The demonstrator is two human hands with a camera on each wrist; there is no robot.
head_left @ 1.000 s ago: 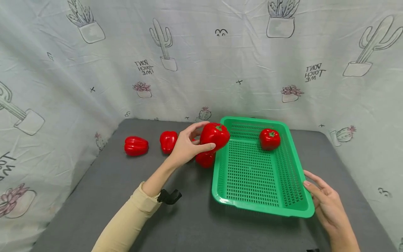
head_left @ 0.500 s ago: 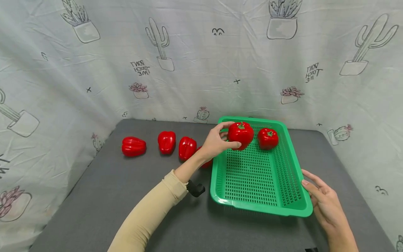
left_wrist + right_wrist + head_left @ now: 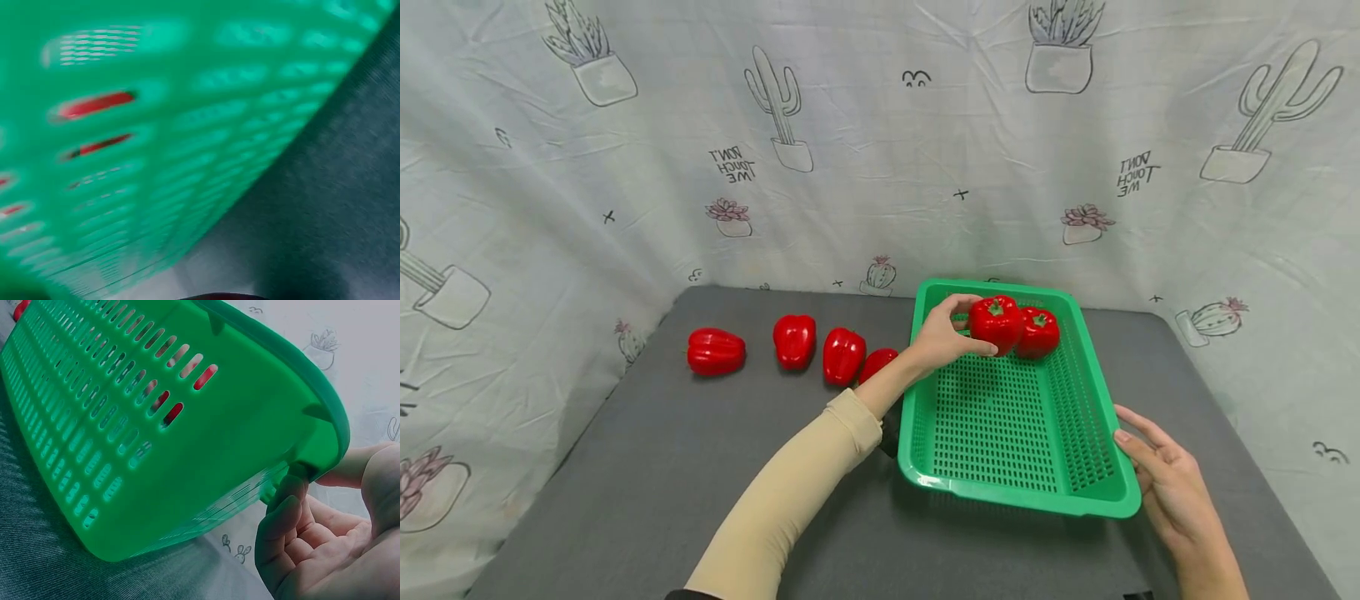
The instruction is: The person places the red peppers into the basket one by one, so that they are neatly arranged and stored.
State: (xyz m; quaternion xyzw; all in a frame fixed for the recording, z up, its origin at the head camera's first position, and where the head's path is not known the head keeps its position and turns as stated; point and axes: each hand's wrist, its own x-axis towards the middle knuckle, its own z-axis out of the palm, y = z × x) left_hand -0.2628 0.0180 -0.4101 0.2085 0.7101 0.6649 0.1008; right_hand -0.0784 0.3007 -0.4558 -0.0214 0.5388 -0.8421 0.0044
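My left hand (image 3: pixel 949 336) grips a red bell pepper (image 3: pixel 997 323) over the back part of a green plastic basket (image 3: pixel 1000 500). The held pepper has its green stem end up and overlaps a second bell pepper (image 3: pixel 1042 335) inside the basket. In the left wrist view the slotted basket wall (image 3: pixel 187 144) fills most of the picture, red showing through its slots; the hand itself is hidden there. My right hand (image 3: pixel 1172 479) holds the basket's right rim. The right wrist view shows its thumb and curled fingers (image 3: pixel 294 525) at the rim's corner (image 3: pixel 334 440).
Left of the basket, several red bell peppers lie in a loose row on the dark grey table (image 3: pixel 647 475), one pepper (image 3: pixel 878 363) partly behind my left forearm. A pale curtain (image 3: pixel 865 125) printed with cacti hangs behind the table and along its sides.
My left hand has carried the bell pepper rightward, from the basket's left rim to beside the pepper inside. My right hand keeps its hold on the rim.
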